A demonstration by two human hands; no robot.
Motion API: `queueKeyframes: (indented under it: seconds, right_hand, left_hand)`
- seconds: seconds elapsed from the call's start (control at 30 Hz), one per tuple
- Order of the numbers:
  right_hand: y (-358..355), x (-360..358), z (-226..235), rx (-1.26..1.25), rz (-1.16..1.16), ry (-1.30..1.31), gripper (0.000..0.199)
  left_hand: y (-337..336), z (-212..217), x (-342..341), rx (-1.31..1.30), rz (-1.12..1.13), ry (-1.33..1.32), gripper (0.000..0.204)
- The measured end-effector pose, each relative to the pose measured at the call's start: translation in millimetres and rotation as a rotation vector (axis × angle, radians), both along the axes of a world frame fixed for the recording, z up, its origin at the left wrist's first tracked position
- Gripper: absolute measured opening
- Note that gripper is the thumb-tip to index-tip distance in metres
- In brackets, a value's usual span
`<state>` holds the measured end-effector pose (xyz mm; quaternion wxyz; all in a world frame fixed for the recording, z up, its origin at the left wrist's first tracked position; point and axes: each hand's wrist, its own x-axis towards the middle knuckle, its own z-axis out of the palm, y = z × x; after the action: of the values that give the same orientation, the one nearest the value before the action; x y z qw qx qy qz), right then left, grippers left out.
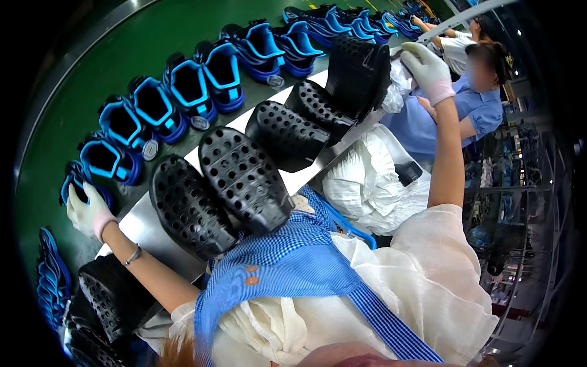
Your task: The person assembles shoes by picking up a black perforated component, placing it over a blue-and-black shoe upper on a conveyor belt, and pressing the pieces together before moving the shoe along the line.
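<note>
My left hand (90, 213), in a white glove with a pink cuff, grips the heel end of a black and bright-blue shoe (74, 174) at the near left end of a row. On the right, my gloved right hand (428, 72) reaches out with its fingers apart, beside clear plastic wrapping (398, 84) and a stack of black foot-shaped pieces (358, 76). Whether its fingertips touch them is unclear. Between my arms, two large black perforated foot-shaped pieces (244, 177) lean toward me, holes facing up. Another perforated piece (287, 131) lies farther along.
Several black and blue shoes (153, 104) line the green surface's (116, 49) near edge. A pale metal ledge (150, 226) runs along my front. White crumpled material (367, 177) is at right. A co-worker in blue (452, 116) is close by. More black perforated pieces (110, 293) stand lower left.
</note>
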<state>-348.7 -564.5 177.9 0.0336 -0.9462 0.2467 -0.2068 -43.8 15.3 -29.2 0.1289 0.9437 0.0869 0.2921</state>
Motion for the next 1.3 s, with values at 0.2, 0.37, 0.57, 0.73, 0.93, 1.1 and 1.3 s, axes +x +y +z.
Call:
queueKeyframes:
  seconds: [0.2, 0.37, 0.57, 0.73, 0.93, 1.1, 1.3]
  right_hand:
    - [-25, -2, -39, 0.031, 0.077, 0.328, 0.035]
    - [-47, -2, -62, -0.017, 0.138, 0.351, 0.04]
    - [-57, 1, -66, -0.076, 0.123, 0.376, 0.034]
    - [-57, -4, -58, -0.056, 0.14, 0.363, 0.034]
    - [-63, -19, -36, 0.108, 0.086, 0.226, 0.033]
    - [-62, -29, -5, 0.202, 0.082, 0.138, 0.032]
    - [-67, -24, 16, 0.312, 0.083, 0.107, 0.033]
  left_hand:
    - [-2, 5, -6, -0.078, -0.131, -0.002, 0.044]
    - [-7, 11, -12, -0.159, -0.206, 0.071, 0.041]
    - [-12, 10, -11, -0.21, -0.241, 0.118, 0.04]
    - [-18, 12, -15, -0.259, -0.269, 0.134, 0.039]
    - [-9, 8, -17, -0.316, -0.289, 0.152, 0.038]
    - [-9, 0, -17, -0.374, -0.307, 0.167, 0.038]
    - [-14, -4, -21, -0.473, -0.37, 0.165, 0.038]
